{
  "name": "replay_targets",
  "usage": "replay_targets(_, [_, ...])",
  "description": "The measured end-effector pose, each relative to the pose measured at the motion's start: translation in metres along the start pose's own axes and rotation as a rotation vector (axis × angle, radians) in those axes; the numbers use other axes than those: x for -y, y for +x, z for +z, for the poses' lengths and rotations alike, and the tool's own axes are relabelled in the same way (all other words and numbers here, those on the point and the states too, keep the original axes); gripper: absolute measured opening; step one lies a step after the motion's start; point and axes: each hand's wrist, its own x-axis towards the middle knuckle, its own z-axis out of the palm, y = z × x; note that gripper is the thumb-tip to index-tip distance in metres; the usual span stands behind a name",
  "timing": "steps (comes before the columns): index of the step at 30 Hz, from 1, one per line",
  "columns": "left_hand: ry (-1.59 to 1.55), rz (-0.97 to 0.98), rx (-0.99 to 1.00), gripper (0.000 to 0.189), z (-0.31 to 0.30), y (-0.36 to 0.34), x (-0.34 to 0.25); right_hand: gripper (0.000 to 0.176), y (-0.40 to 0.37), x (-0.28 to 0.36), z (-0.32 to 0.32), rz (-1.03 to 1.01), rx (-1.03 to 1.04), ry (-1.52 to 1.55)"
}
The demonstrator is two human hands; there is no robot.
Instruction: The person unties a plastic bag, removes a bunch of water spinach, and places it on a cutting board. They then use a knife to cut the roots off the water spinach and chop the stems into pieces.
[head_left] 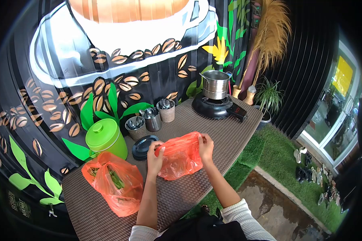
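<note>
A translucent orange plastic bag (180,158) is stretched between my two hands above the brown woven-pattern table. My left hand (155,160) grips its left upper edge, fingers closed on the plastic. At the right upper corner, my right hand (205,148) pinches the same bag. Another orange bag (118,188), with green stalks (116,178) showing inside, lies on the table to the left of my left forearm. Dark plates (144,147) are stacked just beyond my left hand.
A green lidded container (104,138) stands at the left back. Beside it are several holders with cutlery (151,119). A metal pot (215,85) sits on a black portable stove (213,107) at the table's far right. The table's right edge (239,154) borders green turf.
</note>
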Motion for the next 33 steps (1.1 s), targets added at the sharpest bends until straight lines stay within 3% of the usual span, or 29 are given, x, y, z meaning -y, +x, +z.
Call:
replay_targets(1, [0.002,0.0,0.0,0.013,0.001,-0.004,0.004,0.013,0.002,-0.01,-0.001,0.131,-0.007,0.186])
replay_targets(3, [-0.31,-0.052,-0.067,0.018,0.005,-0.01,0.009,0.016,0.002,-0.02,-0.01,0.193,0.005,0.257])
replay_targets(5, [-0.272,-0.076,-0.045,0.018,-0.001,-0.012,0.01,0.026,0.002,-0.017,-0.023,0.521,0.062,0.738])
replay_targets(7, [-0.235,-0.1,-0.023,0.018,-0.005,-0.012,-0.007,0.032,0.001,0.002,-0.027,0.429,0.084,0.667])
replay_targets(9, [0.116,-0.077,0.062,0.017,-0.007,-0.009,-0.03,0.035,-0.003,0.022,-0.034,0.315,0.292,0.553])
replay_targets(11, [0.071,0.008,0.078,0.017,-0.003,-0.003,-0.019,0.038,-0.008,0.043,-0.026,0.226,0.363,0.436])
replay_targets(13, [0.026,0.093,0.096,0.017,0.002,0.001,-0.019,0.033,-0.013,0.057,-0.011,-0.175,0.338,0.079])
replay_targets(14, [-0.153,0.07,0.101,0.018,0.006,0.003,-0.025,0.027,-0.016,0.067,-0.006,-0.411,0.197,-0.086])
replay_targets(15, [-0.332,0.047,0.105,0.019,0.007,0.004,-0.031,0.027,-0.019,0.073,-0.006,-0.409,0.198,-0.086])
replay_targets(17, [-0.364,0.054,0.188,0.021,0.004,0.006,-0.045,0.028,-0.021,0.079,-0.005,-0.665,0.376,0.011])
replay_targets(18, [-0.395,0.061,0.271,0.024,0.002,0.007,-0.05,0.022,-0.028,0.075,-0.007,-0.452,0.565,0.06])
replay_targets(23, [-0.235,0.112,0.455,0.026,-0.014,0.005,-0.074,0.02,-0.029,0.035,-0.008,-0.581,0.778,-0.263])
replay_targets(26, [-0.111,0.146,0.607,0.012,-0.021,-0.006,-0.077,0.031,-0.026,0.043,-0.03,-0.299,1.261,-0.779])
replay_targets(27, [-0.114,0.146,0.609,0.012,-0.021,-0.008,-0.073,0.031,-0.029,0.044,-0.032,-0.297,1.26,-0.782])
replay_targets(29, [-0.139,0.128,0.721,0.023,-0.02,-0.013,-0.065,0.038,-0.04,0.044,-0.037,-0.503,0.875,-0.797])
replay_targets(30, [0.058,0.01,0.664,0.037,-0.015,-0.018,-0.078,0.038,-0.044,0.046,-0.039,-0.503,0.877,-0.796])
replay_targets(31, [0.059,0.009,0.661,0.037,-0.012,-0.021,-0.071,0.044,-0.047,0.049,-0.041,-0.454,0.863,-0.847])
replay_targets(33, [0.65,0.04,0.564,0.033,-0.008,-0.026,-0.057,0.049,-0.058,0.056,-0.044,-0.407,0.853,-0.894])
